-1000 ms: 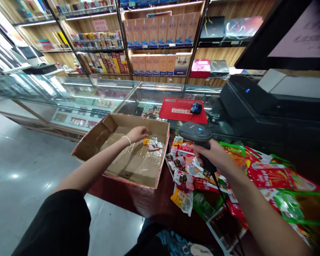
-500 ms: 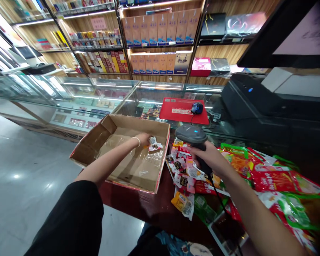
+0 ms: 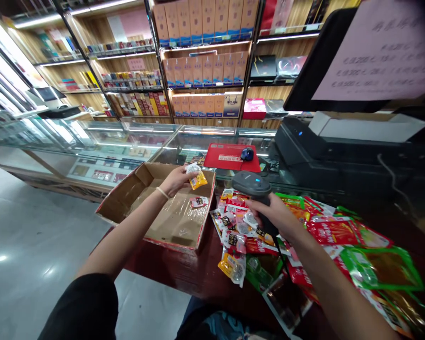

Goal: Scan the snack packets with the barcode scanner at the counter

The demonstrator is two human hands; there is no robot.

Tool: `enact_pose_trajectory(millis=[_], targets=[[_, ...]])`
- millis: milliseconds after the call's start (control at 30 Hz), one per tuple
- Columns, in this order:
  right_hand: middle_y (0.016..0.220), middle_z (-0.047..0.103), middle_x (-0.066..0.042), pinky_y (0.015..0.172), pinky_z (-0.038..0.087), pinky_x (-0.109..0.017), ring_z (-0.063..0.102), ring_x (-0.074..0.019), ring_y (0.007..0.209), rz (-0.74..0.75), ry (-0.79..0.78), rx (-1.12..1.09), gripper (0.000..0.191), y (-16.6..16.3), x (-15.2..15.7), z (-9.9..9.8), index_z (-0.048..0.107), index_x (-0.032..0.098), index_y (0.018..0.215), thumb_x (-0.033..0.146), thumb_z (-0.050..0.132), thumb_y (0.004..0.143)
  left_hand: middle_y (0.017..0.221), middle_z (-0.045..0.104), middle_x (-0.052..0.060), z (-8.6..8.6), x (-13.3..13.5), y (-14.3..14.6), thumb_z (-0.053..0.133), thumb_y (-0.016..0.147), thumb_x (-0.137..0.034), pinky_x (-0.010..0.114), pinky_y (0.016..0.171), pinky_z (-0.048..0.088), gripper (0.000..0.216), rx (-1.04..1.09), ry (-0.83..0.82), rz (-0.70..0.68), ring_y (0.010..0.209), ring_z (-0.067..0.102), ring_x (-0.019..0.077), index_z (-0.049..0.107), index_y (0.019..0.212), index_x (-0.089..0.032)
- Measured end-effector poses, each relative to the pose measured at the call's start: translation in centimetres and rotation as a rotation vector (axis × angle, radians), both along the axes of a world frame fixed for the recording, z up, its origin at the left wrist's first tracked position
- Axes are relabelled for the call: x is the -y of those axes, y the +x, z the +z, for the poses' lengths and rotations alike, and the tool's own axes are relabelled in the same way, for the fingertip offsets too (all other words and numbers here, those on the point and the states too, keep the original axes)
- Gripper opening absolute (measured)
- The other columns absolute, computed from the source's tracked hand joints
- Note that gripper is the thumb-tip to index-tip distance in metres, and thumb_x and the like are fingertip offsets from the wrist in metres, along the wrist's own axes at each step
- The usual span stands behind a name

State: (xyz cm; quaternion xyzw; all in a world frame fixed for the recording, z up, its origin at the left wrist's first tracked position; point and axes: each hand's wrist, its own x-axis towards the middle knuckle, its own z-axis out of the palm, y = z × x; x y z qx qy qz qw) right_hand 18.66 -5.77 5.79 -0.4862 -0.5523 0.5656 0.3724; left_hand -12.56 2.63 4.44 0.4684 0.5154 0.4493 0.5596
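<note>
My left hand (image 3: 179,181) pinches a small yellow-and-white snack packet (image 3: 197,178) above the right side of a shallow cardboard box (image 3: 152,222). Inside that box lies a pink-and-white snack packet (image 3: 199,202), just below the held one. My right hand (image 3: 274,212) is wrapped around the handle of a dark grey barcode scanner (image 3: 251,183), whose head points left and shows a blue light. Under the scanner spreads a pile of small snack packets (image 3: 233,241). Larger red and green snack bags (image 3: 335,230) lie to the right, partly behind my right forearm.
A red mouse pad (image 3: 221,157) with a computer mouse (image 3: 247,154) lies on the glass counter beyond the box. At the right stand a monitor (image 3: 315,61) and a black machine (image 3: 293,151). Shelves of boxed goods (image 3: 205,68) line the back wall.
My left hand has lifted the yellow-and-white packet up from the box floor, leaving the pink one there. The right hand still holds the scanner. The view has tilted up and shifted right.
</note>
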Motion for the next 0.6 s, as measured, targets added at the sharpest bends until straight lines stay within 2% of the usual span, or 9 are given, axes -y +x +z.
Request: enact_pose_trajectory(millis=[167, 233, 400, 600], targets=[[0.045, 0.05, 0.004, 0.041, 0.037, -0.025, 0.045, -0.0108, 0.037, 0.02, 0.067, 0.024, 0.04, 1.3, 1.0, 0.0, 0.048, 0.023, 0.063, 0.051, 0.071, 0.079, 0.094, 0.075, 0.01, 1.3, 2.0, 2.7, 0.086, 0.067, -0.031, 0.024, 0.066, 0.058, 0.037, 0.15, -0.031, 0.008, 0.075, 0.072, 0.0159, 0.07, 0.096, -0.016], [0.043, 0.05, 0.004, 0.041, 0.038, -0.025, 0.044, -0.0111, 0.037, -0.023, 0.102, 0.027, 0.039, 1.8, 1.4, -0.1, 0.048, 0.023, 0.064, 0.052, 0.071, 0.079, 0.091, 0.075, 0.008, 1.6, 2.1, 3.9, 0.086, 0.068, -0.031, 0.022, 0.063, 0.058, 0.037, 0.187, -0.012, 0.034, 0.071, 0.071, 0.0148, 0.069, 0.097, -0.016], [0.043, 0.05, 0.005, 0.04, 0.038, -0.025, 0.044, -0.0117, 0.036, -0.224, 0.182, 0.052, 0.039, 3.3, 2.4, 0.0, 0.05, 0.023, 0.072, 0.054, 0.073, 0.073, 0.086, 0.075, 0.005, 2.0, 1.6, 6.6, 0.08, 0.075, -0.022, 0.018, 0.06, 0.057, 0.026, 0.316, 0.021, 0.13, 0.066, 0.069, 0.0105, 0.068, 0.097, -0.014], [0.04, 0.048, 0.007, 0.037, 0.036, -0.025, 0.044, -0.0123, 0.034, -0.22, 0.164, 0.107, 0.039, 5.3, 3.4, 0.0, 0.049, 0.024, 0.078, 0.055, 0.072, 0.073, 0.096, 0.075, 0.009, 2.1, 0.8, 10.4, 0.073, 0.078, -0.007, 0.02, 0.068, 0.06, 0.017, 0.441, -0.028, 0.133, 0.077, 0.071, 0.0129, 0.068, 0.094, -0.011]])
